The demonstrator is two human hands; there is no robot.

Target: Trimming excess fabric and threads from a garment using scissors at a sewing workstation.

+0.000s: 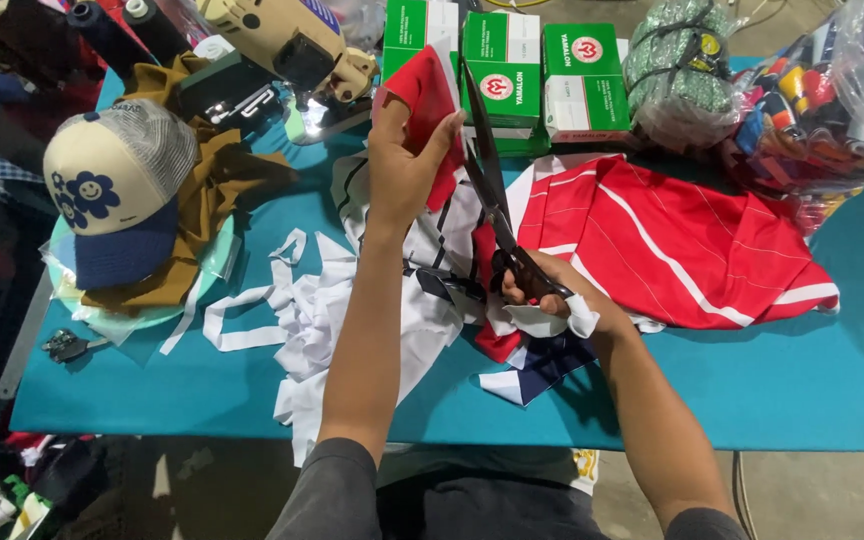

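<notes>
A: Scissors [497,200], large and dark, are gripped by the handles in the right hand [542,285], near the table's [802,390] middle; the blades point toward the far edge.

B: And the left hand [402,170]?

A: It pinches a red fabric piece [427,95], lifted just beside the blades. Red striped cloth [672,250] lies toward the right edge, white scraps [302,310] toward the near edge, a cap [112,190] by the left edge.

A teal surface [802,390] spreads under and around the grip, lit evenly from above. Beyond its near and right edges lies a dull grey-brown floor [822,495]. To the far left, dark clutter crowds the floor in shadow.
</notes>
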